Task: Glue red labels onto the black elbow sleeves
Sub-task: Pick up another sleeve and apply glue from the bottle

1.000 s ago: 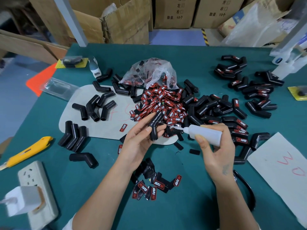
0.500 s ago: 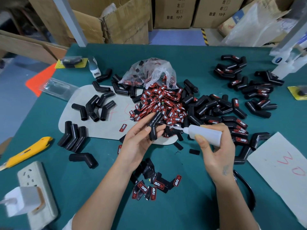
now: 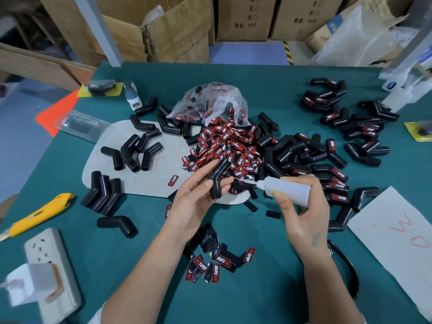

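Nothing much has shifted since the earlier frame: my left hand (image 3: 194,202) pinches the black elbow sleeve (image 3: 217,177) between thumb and fingers, bend upward, just this side of the red labels (image 3: 224,146). Right of those fingers, my right hand (image 3: 301,206) wraps the glue bottle (image 3: 286,189), nozzle tip near the sleeve. I judge one small bead on the flat arm is enough; squeeze gently.

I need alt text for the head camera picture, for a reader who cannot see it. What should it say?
A person's left hand holds a black elbow sleeve while the right hand points a white glue bottle at it, above a green table. Behind lie a pile of red labels spilling from a plastic bag and many more sleeves; a yellow utility knife lies at the left.
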Demonstrator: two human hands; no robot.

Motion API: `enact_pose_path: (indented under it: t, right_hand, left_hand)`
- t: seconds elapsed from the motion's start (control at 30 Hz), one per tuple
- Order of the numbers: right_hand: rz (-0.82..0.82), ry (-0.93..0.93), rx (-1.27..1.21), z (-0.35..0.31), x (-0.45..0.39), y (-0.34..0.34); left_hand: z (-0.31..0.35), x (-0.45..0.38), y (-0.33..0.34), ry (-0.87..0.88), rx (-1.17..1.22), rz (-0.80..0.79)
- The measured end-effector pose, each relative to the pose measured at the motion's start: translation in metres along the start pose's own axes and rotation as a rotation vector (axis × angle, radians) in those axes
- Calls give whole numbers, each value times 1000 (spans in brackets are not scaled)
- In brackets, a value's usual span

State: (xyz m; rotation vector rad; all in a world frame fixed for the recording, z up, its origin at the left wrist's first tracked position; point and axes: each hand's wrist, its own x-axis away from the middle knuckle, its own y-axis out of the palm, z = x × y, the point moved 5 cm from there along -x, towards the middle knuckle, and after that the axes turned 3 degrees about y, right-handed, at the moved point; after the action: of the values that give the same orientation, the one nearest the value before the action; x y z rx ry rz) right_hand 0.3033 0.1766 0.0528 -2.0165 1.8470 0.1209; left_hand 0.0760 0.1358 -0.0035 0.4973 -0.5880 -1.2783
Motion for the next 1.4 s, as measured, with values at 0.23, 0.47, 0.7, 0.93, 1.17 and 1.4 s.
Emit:
enact_pose_path:
  t: [0.23, 0.47, 0.7, 0.93, 1.17, 1.4]
  right_hand:
    - [18, 3, -1, 0, 1, -1]
    - [40, 1, -3, 1, 0, -3]
    - [32, -9, 4, 1, 0, -2]
    - [26, -18, 12, 1, 0, -1]
    - [83, -10, 15, 3, 0, -6]
    - [87, -12, 23, 3, -1, -6]
  left_hand:
    - [-1, 0, -1, -7, -18, -10]
    - [-3, -1, -3, -5, -35, -16]
    - [-2, 0, -3, 7, -45, -3]
    - [-2, 1, -2, -2, -34, 7]
    - [0, 1, 1, -4, -37, 19]
    - [1, 2, 3, -1, -73, 25]
